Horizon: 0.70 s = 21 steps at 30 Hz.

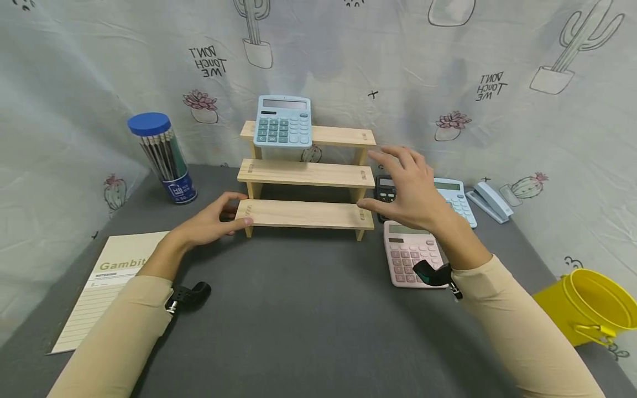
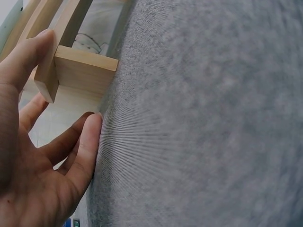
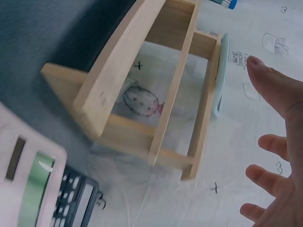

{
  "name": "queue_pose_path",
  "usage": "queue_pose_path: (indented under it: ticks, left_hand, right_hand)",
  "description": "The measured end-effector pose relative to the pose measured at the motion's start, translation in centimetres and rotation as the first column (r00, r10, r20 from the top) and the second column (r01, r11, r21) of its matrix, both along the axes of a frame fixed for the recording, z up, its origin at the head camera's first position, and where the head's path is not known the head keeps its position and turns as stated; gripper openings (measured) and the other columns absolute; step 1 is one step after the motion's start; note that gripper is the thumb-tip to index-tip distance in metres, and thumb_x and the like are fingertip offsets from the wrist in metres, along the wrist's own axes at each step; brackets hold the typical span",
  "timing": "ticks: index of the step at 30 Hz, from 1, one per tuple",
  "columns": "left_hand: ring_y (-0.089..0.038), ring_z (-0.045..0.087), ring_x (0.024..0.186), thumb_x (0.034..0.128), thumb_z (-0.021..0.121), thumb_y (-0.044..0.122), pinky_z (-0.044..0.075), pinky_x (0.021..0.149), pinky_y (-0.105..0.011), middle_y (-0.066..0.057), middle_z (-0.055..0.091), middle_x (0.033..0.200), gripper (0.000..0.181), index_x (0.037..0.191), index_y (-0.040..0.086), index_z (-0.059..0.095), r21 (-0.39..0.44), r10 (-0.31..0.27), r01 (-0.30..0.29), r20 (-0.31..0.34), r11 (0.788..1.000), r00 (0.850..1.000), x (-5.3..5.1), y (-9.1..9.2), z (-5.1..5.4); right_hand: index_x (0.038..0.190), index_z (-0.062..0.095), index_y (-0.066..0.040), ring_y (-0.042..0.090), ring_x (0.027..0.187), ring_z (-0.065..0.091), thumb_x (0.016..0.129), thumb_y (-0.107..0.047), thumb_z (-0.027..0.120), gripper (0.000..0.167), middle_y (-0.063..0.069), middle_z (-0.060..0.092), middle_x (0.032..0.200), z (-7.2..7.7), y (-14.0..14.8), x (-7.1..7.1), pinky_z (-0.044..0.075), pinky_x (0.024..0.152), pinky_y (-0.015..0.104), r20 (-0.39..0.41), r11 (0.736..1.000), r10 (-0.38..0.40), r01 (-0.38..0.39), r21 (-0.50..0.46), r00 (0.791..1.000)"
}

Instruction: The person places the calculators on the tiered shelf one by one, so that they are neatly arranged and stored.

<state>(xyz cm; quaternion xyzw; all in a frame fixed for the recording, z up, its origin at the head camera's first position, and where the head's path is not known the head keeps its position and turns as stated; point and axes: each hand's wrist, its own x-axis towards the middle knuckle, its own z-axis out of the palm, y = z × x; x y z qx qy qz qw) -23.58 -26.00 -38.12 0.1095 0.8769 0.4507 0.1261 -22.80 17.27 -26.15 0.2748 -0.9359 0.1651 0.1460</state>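
A three-tier wooden display stand stands at the back of the table. My left hand grips the left end of its lowest step; in the left wrist view the thumb lies on the board and the other fingers spread beside its end. To the right of the stand, my right hand is raised with fingers spread, holding nothing. A light blue calculator leans upright on the top step. Under the right forearm lies a pink calculator, partly hidden; a black calculator shows behind the hand.
Another blue calculator and a light blue stapler lie at the back right. A yellow bucket stands at the right edge. On the left are a pencil tub and a notebook. A printed curtain hangs behind.
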Motion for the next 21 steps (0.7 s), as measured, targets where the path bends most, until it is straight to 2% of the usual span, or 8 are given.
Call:
queue_pose_path:
  ticks: [5,11,17,21]
  left_hand:
    - [-0.041,0.055,0.125,0.0969,0.069,0.051,0.055,0.091,-0.043,-0.028,0.041,0.149,0.079,0.157,0.022,0.026,-0.011,0.005,-0.005,0.005,1.0,1.0,-0.2,0.1,0.0]
    - [-0.039,0.054,0.125,0.0965,0.069,0.052,0.054,0.09,-0.042,-0.027,0.044,0.146,0.08,0.157,0.022,0.026,-0.009,-0.003,0.004,0.015,1.0,1.0,-0.2,0.3,-0.1]
    - [-0.037,0.058,0.115,0.097,0.069,0.051,0.056,0.081,-0.039,-0.027,0.048,0.14,0.079,0.156,0.02,0.026,-0.05,-0.01,0.011,0.005,0.999,1.0,-0.1,0.1,0.3]
    - [-0.042,0.06,0.117,0.0985,0.068,0.048,0.057,0.073,-0.039,-0.03,0.045,0.141,0.077,0.156,0.018,0.026,-0.069,-0.036,0.036,0.005,0.997,0.999,0.0,0.3,0.9]
  right_hand:
    - [0.159,0.039,-0.023,0.05,0.152,0.014,0.084,-0.048,0.083,0.09,0.013,0.029,0.164,-0.6,2.0,1.0,0.013,0.11,0.079,0.02,1.0,-0.016,0.016,-0.001,1.0]
    - [0.158,0.04,-0.02,0.05,0.148,0.02,0.082,-0.044,0.085,0.091,0.015,0.033,0.162,-1.4,4.0,2.1,0.019,0.104,0.08,0.037,0.999,-0.027,0.029,-0.033,0.999]
    - [0.157,0.041,-0.02,0.054,0.145,0.023,0.082,-0.046,0.085,0.091,0.016,0.033,0.161,-2.6,4.9,2.5,0.021,0.102,0.079,0.06,0.998,-0.039,0.042,-0.04,0.997]
    - [0.157,0.04,-0.018,0.056,0.143,0.025,0.083,-0.043,0.085,0.09,0.018,0.033,0.161,-3.8,5.5,2.7,0.021,0.1,0.082,0.073,0.997,-0.047,0.051,-0.049,0.996]
